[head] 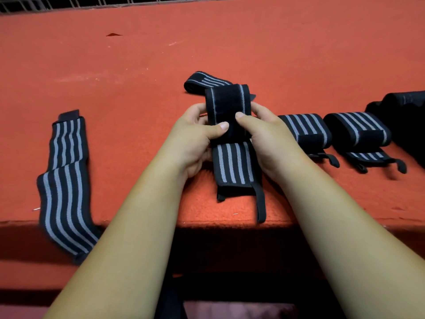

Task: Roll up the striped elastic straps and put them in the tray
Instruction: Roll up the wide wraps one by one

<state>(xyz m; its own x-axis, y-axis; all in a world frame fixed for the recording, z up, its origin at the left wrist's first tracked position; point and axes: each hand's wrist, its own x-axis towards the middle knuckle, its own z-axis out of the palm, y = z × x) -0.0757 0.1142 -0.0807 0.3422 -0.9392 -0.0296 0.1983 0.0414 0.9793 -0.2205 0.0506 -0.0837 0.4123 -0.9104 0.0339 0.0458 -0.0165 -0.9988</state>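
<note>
Black straps (234,162) with grey stripes; red-orange table covering (138,65).

— Which one is partly wound?

— The middle strap (230,125): black with grey stripes, dark fastening patch facing up, its striped tail lying toward the near edge of the tabletop (138,65).

— And the rest?

— The left strap (64,180) lies unrolled, one end drooping over that edge. To the right, the inner roll (305,130) and the outer roll (358,132) sit side by side, thin loops trailing.

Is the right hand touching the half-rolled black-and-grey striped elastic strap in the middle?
Touching. Head view shows the right hand pinching the strap.
</note>
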